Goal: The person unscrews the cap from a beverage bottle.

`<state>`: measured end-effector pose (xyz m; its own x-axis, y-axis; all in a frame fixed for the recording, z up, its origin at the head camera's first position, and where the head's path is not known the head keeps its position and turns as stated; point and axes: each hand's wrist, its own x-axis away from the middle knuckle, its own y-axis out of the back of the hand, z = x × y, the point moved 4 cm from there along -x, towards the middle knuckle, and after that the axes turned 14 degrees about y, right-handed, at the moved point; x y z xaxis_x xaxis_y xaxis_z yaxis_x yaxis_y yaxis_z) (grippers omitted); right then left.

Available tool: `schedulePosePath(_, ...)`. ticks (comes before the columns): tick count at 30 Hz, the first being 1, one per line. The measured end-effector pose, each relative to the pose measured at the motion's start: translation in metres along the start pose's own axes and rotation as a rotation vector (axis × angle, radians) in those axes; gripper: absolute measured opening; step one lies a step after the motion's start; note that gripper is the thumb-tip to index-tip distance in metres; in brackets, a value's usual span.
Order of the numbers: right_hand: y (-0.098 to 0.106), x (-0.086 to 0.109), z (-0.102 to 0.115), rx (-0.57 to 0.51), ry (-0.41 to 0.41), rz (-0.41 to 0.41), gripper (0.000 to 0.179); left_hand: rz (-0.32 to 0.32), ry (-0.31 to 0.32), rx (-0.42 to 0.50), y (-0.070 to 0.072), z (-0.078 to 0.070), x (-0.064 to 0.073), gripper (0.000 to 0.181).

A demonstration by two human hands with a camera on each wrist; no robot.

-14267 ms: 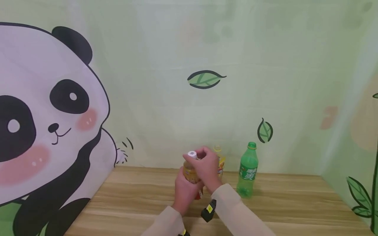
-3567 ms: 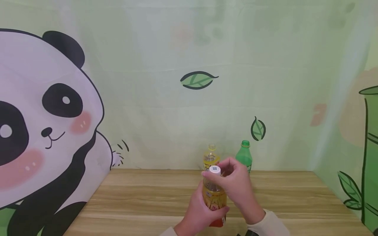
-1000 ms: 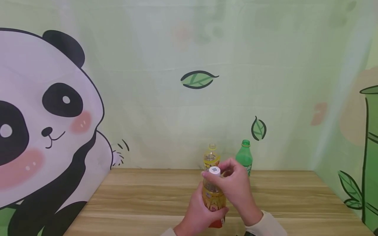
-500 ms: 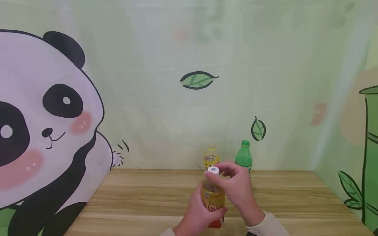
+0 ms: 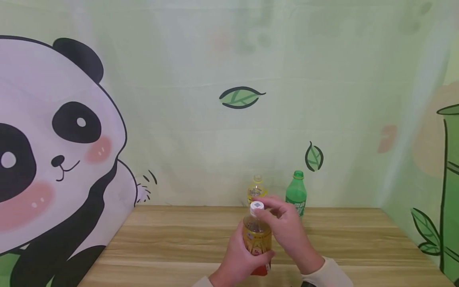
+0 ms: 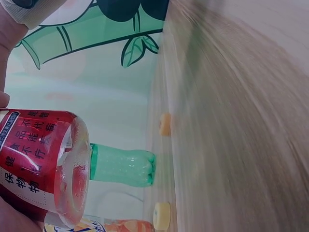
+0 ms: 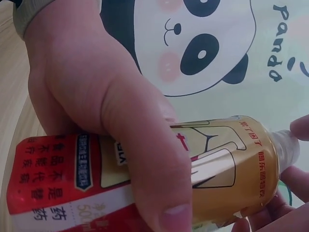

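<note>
My left hand (image 5: 242,257) grips the lower half of a drink bottle (image 5: 257,239) with a gold-and-red label, its thumb across the front. The white cap (image 5: 256,205) sits at the top of this bottle, pinched between the thumb and fingers of my right hand (image 5: 288,227). Seen from the left wrist, the bottle's clear base is held up off the wooden table (image 6: 227,121). In the right wrist view, the left thumb crosses the label, and right-hand fingertips (image 7: 301,129) are at the translucent neck.
Behind the hands stand a yellow-labelled bottle (image 5: 256,192) with a bare neck and a green plastic bottle (image 5: 297,193) to its right. Two small round caps, one orange (image 6: 165,124) and one pale yellow (image 6: 162,216), lie on the table near them. A panda-printed cloth (image 5: 186,119) hangs behind.
Compared with the oldest frame, both hands have brought the bottle closer and rightward. Within the last second it shifts slightly left, and the right thumb slides around the cap toward its right side.
</note>
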<state>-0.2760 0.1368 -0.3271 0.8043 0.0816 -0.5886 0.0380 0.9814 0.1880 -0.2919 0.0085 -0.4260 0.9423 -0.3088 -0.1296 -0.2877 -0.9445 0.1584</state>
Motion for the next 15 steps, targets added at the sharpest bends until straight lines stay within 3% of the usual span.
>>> schedulePosePath(4,-0.0003,-0.0011,0.0012,0.03,-0.002,0.008,0.036,0.006,0.006,-0.003,0.0004,0.0003,0.0006,0.072)
schedulePosePath(10,0.0017,-0.0024,-0.0008,0.07,-0.047,-0.08,0.046,0.032,0.003,-0.009,-0.0013,0.0001,0.0017,0.073)
schedulePosePath(15,0.0025,-0.0012,-0.001,0.094,-0.055,-0.116,0.044,0.038,0.02,-0.003,-0.0018,0.0026,0.0011,0.075)
